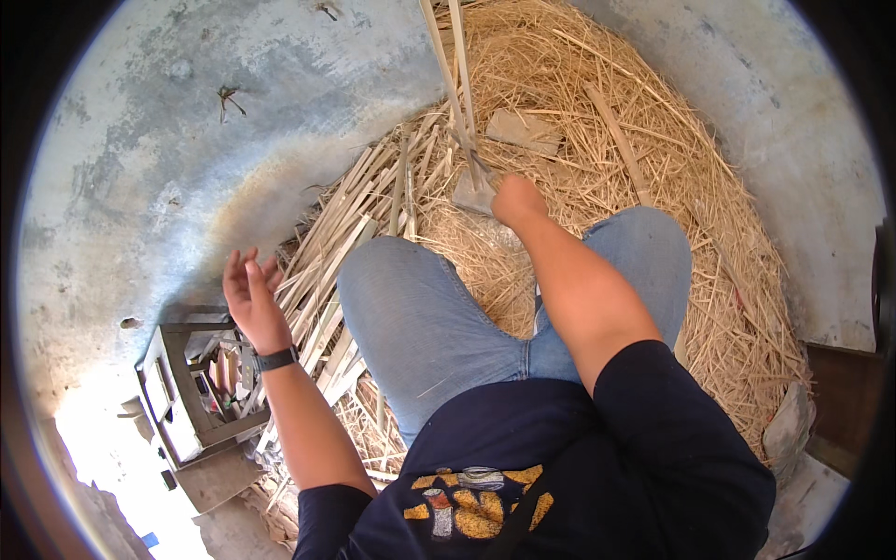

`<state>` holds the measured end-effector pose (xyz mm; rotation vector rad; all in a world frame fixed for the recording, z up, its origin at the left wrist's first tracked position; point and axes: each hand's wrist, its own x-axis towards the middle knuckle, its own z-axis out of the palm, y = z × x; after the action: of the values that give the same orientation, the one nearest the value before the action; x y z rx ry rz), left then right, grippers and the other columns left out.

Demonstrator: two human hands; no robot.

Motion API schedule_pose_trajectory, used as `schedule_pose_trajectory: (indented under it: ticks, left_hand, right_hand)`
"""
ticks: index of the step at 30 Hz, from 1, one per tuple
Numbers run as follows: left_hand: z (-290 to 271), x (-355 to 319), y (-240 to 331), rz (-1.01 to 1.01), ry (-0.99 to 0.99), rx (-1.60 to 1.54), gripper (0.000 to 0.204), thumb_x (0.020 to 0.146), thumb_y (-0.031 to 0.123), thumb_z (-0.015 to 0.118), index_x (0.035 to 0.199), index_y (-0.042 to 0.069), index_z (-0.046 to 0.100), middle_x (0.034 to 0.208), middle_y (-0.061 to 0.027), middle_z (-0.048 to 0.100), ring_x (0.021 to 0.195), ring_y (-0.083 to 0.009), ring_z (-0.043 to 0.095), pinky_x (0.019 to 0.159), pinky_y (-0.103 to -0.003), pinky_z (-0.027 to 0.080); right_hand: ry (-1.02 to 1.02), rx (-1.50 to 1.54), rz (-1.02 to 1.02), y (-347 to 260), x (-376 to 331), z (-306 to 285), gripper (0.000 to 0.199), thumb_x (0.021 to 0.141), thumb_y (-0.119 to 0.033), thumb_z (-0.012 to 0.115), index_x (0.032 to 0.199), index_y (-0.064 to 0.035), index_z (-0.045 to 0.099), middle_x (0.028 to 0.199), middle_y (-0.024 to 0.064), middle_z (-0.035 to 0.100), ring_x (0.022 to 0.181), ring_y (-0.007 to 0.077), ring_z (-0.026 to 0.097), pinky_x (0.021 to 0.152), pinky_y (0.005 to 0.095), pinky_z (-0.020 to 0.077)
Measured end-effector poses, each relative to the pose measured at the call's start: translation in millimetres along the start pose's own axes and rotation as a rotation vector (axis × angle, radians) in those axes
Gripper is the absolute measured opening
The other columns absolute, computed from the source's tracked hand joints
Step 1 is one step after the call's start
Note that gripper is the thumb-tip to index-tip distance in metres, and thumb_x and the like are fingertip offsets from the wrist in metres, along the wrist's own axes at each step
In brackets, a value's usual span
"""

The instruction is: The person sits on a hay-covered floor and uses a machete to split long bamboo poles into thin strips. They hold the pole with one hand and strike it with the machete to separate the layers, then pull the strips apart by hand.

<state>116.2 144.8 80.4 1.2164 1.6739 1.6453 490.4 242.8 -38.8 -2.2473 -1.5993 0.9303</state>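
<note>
My right hand [519, 201] is closed around the handle of a knife, out beyond my knees. Its dark blade [480, 161] lies against the lower part of a pale bamboo strip [464, 84], which is split into two lengths that spread apart toward the top. The strip stands nearly upright, its foot at a grey stone block [473, 196]. Off to the left, my left hand [252, 291] is raised with fingers apart and slightly curled, holding nothing. A dark band circles that wrist. Beside and below it is a pile of split bamboo strips [322, 252].
Straw-like bamboo shavings [607, 93] cover the floor ahead and to the right. A flat brick [525, 132] lies behind the stone block. At the left stands a wooden-framed box [201, 387] with odds and ends inside. Grey walls [140, 168] curve around my seated legs.
</note>
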Motion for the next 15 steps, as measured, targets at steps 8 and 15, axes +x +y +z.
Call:
schedule_pose_trajectory:
  ticks: [8,15]
  left_hand:
    - [43,-19,20,0.029,-0.121,-0.034,0.046,0.104,0.02,0.058,0.144,0.002,0.044,0.134,-0.015,0.059,0.109,-0.0265,0.068,0.088,-0.036,0.056]
    - [20,-25,3,-0.071,-0.099,0.017,0.048,0.104,0.022,0.059,0.146,0.003,0.044,0.135,-0.0138,0.059,0.109,-0.0249,0.068,0.087,-0.033,0.056]
  right_hand:
    - [-0.092,-0.078,-0.049,12,0,3,0.032,0.088,-0.01,0.06,0.118,-0.0005,0.067,0.118,0.0235,0.069,0.11,0.0369,0.068,0.092,0.0436,0.0549]
    - [-0.166,-0.156,-0.042,22,11,33,0.031,0.091,-0.01,0.06,0.12,-0.0021,0.066,0.117,0.0212,0.071,0.109,0.0353,0.069,0.091,0.0426,0.0561]
